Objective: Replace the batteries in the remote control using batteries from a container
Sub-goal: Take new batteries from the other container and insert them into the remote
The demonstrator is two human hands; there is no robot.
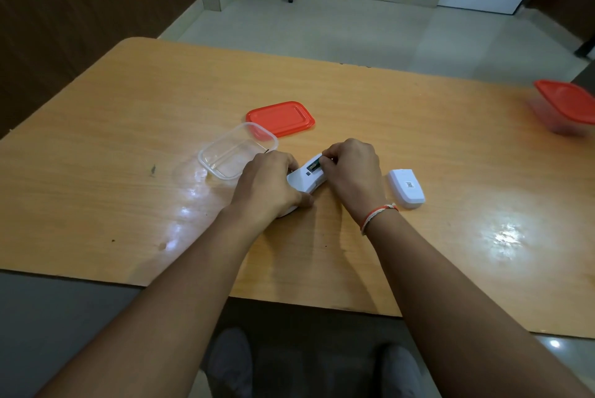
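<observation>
Head view: the white remote control (304, 180) lies back-up on the wooden surface (418, 127), about midway between the left and right edges and nearer the near edge than the far one. Its battery compartment (314, 166) is uncovered at the far end. The left hand (269, 183) forms a closed grip around the near part of the remote body, fingers curled over it. The right hand (351, 169) has its fingertips bent down into the compartment, pinching a dark battery (317, 162) that is only partly visible. The white battery cover (406, 187) rests on the surface just right of the right hand, label side up. The clear container (236, 154) sits open, just beyond the left hand; whether anything lies in it cannot be determined. Its red lid (280, 118) lies flat behind it, touching or overlapping the container rim. A second container with a red lid (566, 111) stands at the right edge of the surface.
</observation>
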